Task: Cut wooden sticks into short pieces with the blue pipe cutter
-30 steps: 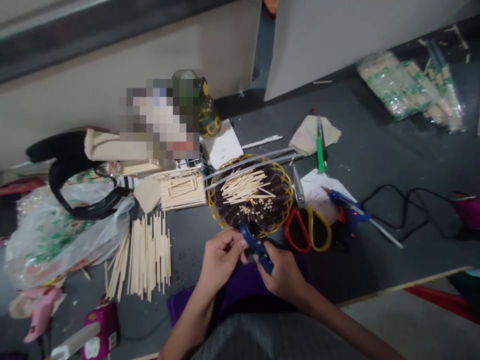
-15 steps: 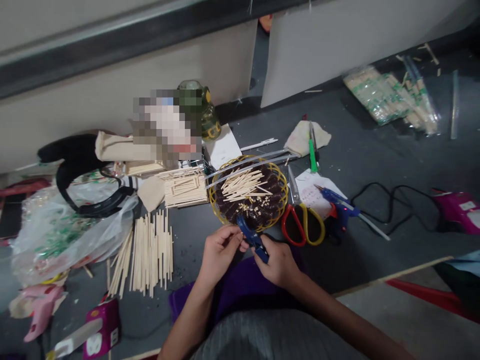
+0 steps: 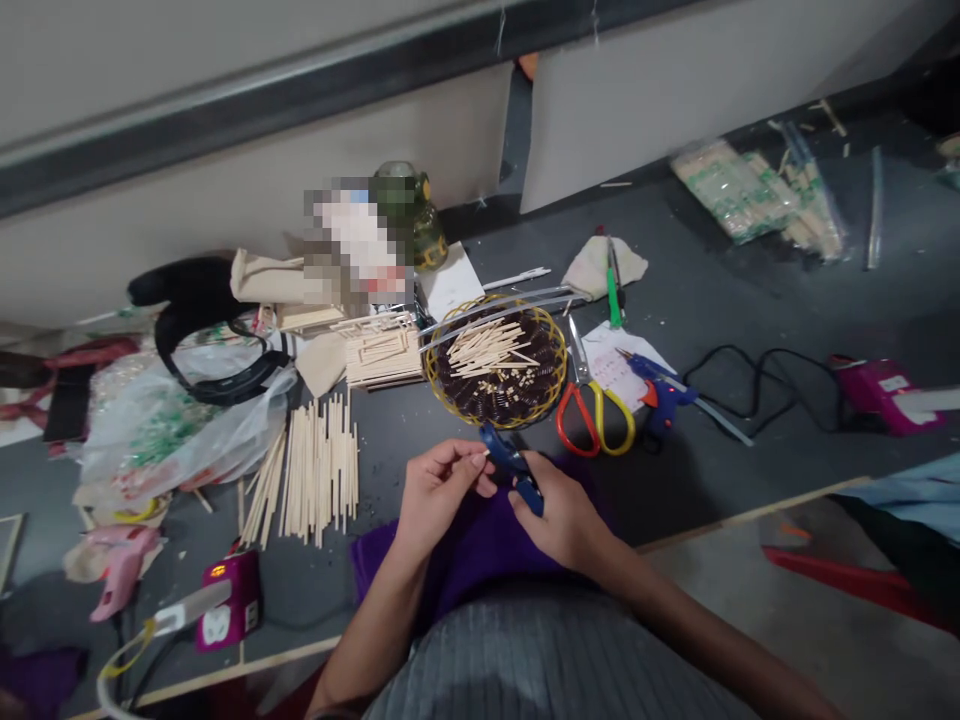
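My right hand (image 3: 559,510) is wrapped round a blue hand cutter (image 3: 504,452), its head angled up and to the left. Beside that head, my left hand (image 3: 442,490) pinches a small wooden stick (image 3: 486,455), of which only a pale tip shows. Just beyond both hands stands a dark woven basket with a yellow rim (image 3: 555,385). In it lie a heap of cut wooden sticks (image 3: 487,347) and several tiny cut bits (image 3: 510,385). A purple cloth (image 3: 472,570) lies below my hands.
Long wooden sticks (image 3: 321,470) lie in a row at left, near a stick-built piece (image 3: 384,350). Red-and-yellow-handled scissors (image 3: 600,415) and a blue glue gun (image 3: 664,390) are at right. A pink glue gun (image 3: 120,565) and purple power box (image 3: 229,600) sit at lower left.
The view has shifted, so the table's things appear displaced. Both hands stay together below the basket, the right still gripping the cutter and the left still pinching close to its head.
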`<action>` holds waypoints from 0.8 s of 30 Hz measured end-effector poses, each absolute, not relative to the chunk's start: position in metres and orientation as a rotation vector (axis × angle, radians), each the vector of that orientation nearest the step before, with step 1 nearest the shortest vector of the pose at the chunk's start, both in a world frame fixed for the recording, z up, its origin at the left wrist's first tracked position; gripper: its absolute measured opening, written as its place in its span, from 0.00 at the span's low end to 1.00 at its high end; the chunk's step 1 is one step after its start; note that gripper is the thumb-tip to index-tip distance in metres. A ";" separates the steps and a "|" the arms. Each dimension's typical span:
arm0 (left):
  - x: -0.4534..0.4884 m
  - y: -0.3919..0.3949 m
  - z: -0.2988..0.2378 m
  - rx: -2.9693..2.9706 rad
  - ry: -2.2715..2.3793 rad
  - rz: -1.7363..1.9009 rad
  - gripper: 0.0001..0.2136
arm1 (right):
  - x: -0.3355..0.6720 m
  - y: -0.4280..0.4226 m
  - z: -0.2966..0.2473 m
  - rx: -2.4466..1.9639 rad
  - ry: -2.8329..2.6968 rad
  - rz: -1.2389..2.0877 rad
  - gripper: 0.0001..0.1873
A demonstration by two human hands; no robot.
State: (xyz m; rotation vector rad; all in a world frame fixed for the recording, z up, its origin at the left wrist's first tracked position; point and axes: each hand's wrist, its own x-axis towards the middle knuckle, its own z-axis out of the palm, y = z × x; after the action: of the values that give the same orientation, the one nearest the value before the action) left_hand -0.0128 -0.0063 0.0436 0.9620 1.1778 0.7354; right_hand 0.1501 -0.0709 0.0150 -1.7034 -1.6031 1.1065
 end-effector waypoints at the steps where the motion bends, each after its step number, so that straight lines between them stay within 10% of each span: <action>1: -0.013 -0.008 0.045 0.977 1.169 0.736 0.14 | 0.148 -0.073 0.016 -1.698 -1.633 1.073 0.15; 24: -0.023 -0.016 0.049 1.209 1.105 0.676 0.14 | 0.139 -0.085 0.012 -1.722 -1.772 0.840 0.22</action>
State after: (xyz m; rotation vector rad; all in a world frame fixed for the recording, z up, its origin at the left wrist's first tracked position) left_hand -0.0226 -0.0164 0.0487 1.2086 1.1052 0.6757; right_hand 0.1387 -0.0847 0.0124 -1.7220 -1.7722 0.8398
